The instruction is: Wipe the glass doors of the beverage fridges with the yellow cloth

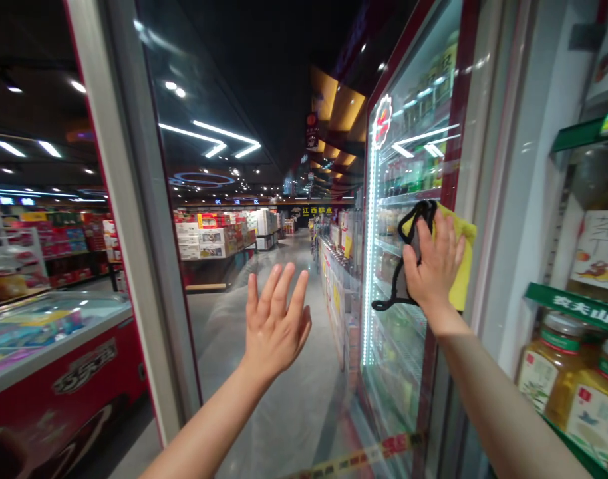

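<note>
My right hand (434,263) is spread over a yellow and grey cleaning cloth (463,266) with black edging, holding it up against the right part of a tall glass pane (224,166). A loop of the cloth's black edging hangs to the left of my fingers. My left hand (278,319) is raised in front of the same pane, palm forward, fingers stretched out, with nothing in it. Whether its fingertips touch the glass I cannot tell. The pane sits in a pale metal frame (129,199) with a dark red outer edge.
Close on my right, shelves hold honey-coloured jars (596,406) behind green label strips (568,306). A red chest freezer (84,372) stands at the left. A lit glass-fronted cooler (404,166) shows in the pane, perhaps reflected. Stacked boxes (209,239) line the aisle.
</note>
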`<state>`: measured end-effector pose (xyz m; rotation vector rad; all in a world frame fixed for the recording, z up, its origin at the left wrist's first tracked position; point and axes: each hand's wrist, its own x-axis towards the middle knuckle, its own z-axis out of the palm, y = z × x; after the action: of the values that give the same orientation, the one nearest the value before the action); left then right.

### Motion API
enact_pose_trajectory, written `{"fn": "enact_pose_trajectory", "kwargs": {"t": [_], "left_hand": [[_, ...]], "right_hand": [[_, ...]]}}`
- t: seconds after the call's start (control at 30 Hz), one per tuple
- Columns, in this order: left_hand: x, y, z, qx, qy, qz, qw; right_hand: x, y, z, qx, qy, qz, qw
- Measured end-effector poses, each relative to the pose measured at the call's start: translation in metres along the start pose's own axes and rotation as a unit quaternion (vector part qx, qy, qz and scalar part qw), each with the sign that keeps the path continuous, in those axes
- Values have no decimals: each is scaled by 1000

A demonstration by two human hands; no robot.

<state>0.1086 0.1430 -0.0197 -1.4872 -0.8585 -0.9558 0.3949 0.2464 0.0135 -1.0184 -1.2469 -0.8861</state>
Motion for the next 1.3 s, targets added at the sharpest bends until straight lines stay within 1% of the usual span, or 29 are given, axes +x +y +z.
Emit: {"fn": "enact_pose_trajectory", "kwargs": {"t": [0.03,0.1,0.17,0.2,0.23,0.3,0.37,0.47,0.53,0.6,0.7,0.77,0.87,0.9,0.97,1.0,1.03,1.07,1.1,1.13,1.17,1.27,1.3], "left_hand": [[-2,1,0,0,-1,-1,1000],[-7,3,0,-3,2,-1,1000],[-8,9,2,-11,5,7,1000],[-8,12,4,-18,7,13,1000],[-7,15,6,-26,8,18,999],[-3,23,12,-45,7,22,999],[2,30,18,-62,4,16,998],[8,40,25,-77,3,8,997],[10,44,28,-81,4,1,997],[11,45,30,-84,7,-5,996],[11,45,31,-89,14,-2,996],[11,44,30,-92,19,0,996],[11,42,29,-94,22,-1,995],[10,42,28,-95,21,-2,995],[9,41,26,-93,18,2,996],[8,41,26,-91,14,6,996],[7,41,25,-88,10,9,996],[6,40,24,-84,4,13,996],[5,41,23,-80,-1,16,997],[4,41,22,-76,-5,17,997],[3,41,22,-71,-8,18,997],[1,43,22,-60,-11,15,998],[0,44,22,-59,-11,13,998]], "right_hand": [[-13,1,0,-3,4,15,1000],[-42,-5,-1,-10,10,32,999],[-61,-18,-2,-15,6,14,1000],[-65,-25,-2,-13,-1,-9,1000],[-63,-30,-1,-9,-6,-31,999],[-48,-34,-1,-3,-14,-71,997],[-25,-27,-1,-3,-22,-104,994],[1,0,-3,-10,-42,-150,988],[7,22,-6,-20,-44,-160,986],[3,43,-8,-32,-28,-154,987],[-16,65,-9,-48,-9,-137,989],[-37,70,-8,-59,-4,-124,991],[-82,68,-7,-79,7,-97,992],[-99,66,-7,-83,3,-88,993],[-127,64,-9,-75,-24,-80,994],[-135,64,-10,-66,-35,-77,994],[-138,64,-11,-56,-38,-73,995],[-134,65,-12,-47,-34,-67,996],[-123,67,-12,-41,-16,-55,997],[-106,68,-11,-38,5,-46,998],[-85,68,-10,-36,8,-48,998],[-11,64,-5,-42,24,-17,999],[9,61,-4,-42,35,-5,998]]}}
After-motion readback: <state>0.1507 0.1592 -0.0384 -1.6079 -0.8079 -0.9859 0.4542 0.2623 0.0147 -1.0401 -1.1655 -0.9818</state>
